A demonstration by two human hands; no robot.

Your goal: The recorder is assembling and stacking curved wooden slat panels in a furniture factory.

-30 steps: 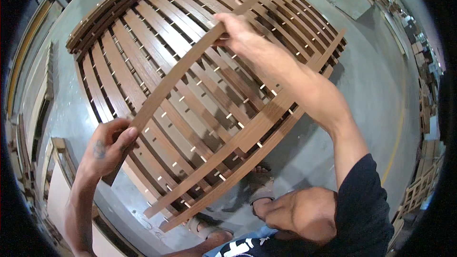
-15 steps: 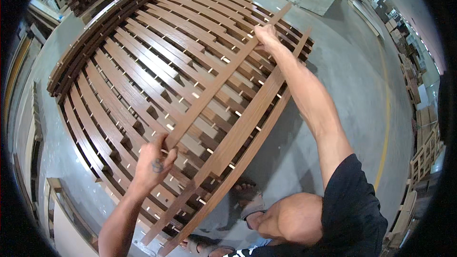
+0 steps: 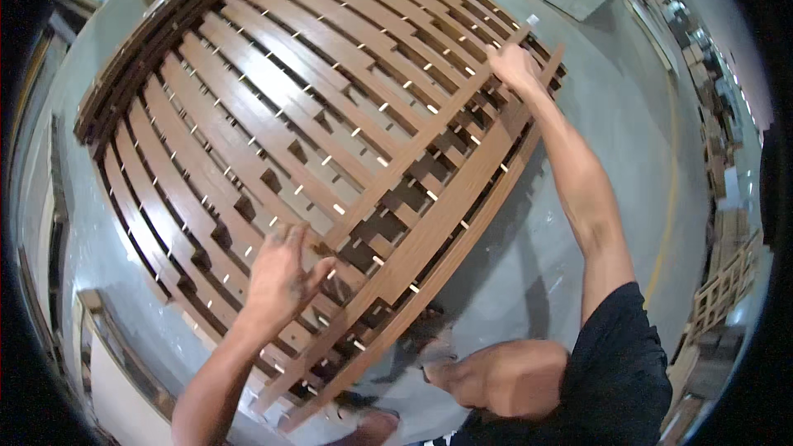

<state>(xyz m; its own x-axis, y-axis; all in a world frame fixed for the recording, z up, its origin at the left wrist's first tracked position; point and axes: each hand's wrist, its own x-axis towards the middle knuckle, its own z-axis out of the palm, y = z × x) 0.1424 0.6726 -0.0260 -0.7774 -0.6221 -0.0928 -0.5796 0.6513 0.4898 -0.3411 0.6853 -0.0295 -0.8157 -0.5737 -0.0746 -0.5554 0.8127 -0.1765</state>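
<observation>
A long brown wooden slat (image 3: 396,167) lies slantwise over a wide layered stack of similar slats (image 3: 248,58). At its far end, my right hand (image 3: 514,66) is closed around the slat, arm stretched out. Beside the near end, my left hand (image 3: 282,274) has its thumb and fingers apart and nothing visible between them; the hand is slightly blurred. Short pale dowels (image 3: 382,162) stick out from the slats' edges. Nearer to me, another slat (image 3: 450,186) runs roughly parallel, with gaps and darker lower pieces showing between the two.
Dark slats stand in a row (image 3: 165,49) along the stack's far left side. A board in a wooden frame (image 3: 124,363) leans at lower left. Grey floor (image 3: 611,116) lies to the right, with a yellow line and piled timber beyond. My knee (image 3: 512,380) is close below the stack.
My left hand has let go of the slat's near end and spread its fingers. The slat now rests lower on the stack. The whole view has shifted slightly.
</observation>
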